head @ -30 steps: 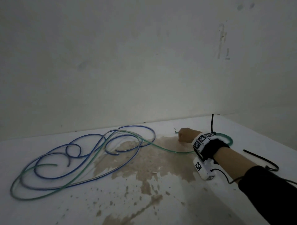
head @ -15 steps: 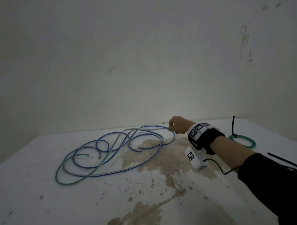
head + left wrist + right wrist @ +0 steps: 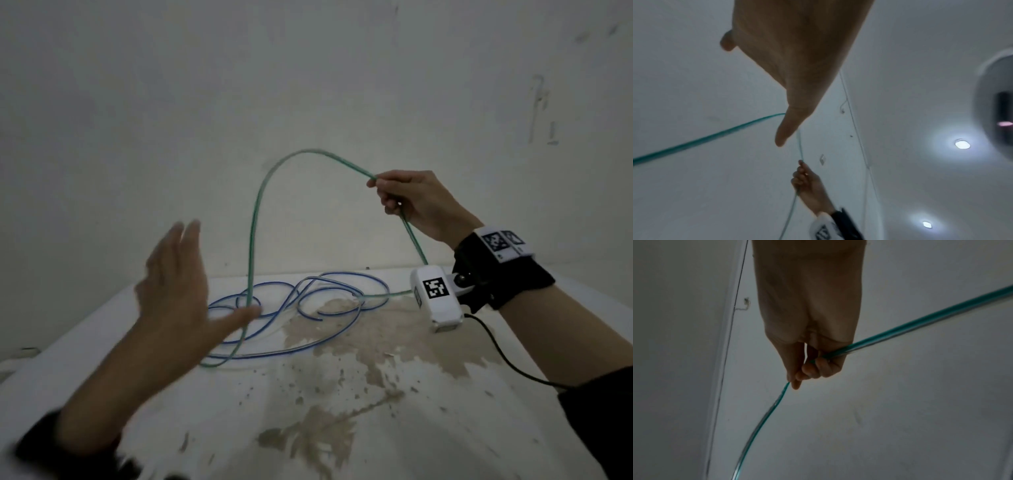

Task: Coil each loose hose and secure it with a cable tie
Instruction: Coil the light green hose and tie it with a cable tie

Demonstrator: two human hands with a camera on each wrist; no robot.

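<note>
Two hoses lie tangled on the table (image 3: 428, 428): a green hose (image 3: 254, 219) and a blue hose (image 3: 346, 275), their loops crossing each other near the far edge. The right hand (image 3: 416, 204) is raised above the table with its fingers (image 3: 819, 368) curled round the green hose, which arches up from the tangle, passes through the fist and trails back down past the wrist. The left hand (image 3: 174, 291) hovers nearer the camera, fingers straight and spread, holding nothing, just beside the rising green strand; whether the thumb touches it cannot be told from the blur. The likely trouble is the tangle itself: since the green loops run over and under the blue ones, pulling upward could drag the blue hose along or tighten a crossing into a knot. A loose one-handed hold also risks the springy hose slipping and uncoiling before a tie goes on. No cable tie shows in these views. A worn brown patch (image 3: 370, 329) marks the table top, and the wrist camera (image 3: 435, 296) with its black cord hangs close to the trailing hose and could snag it.
</note>
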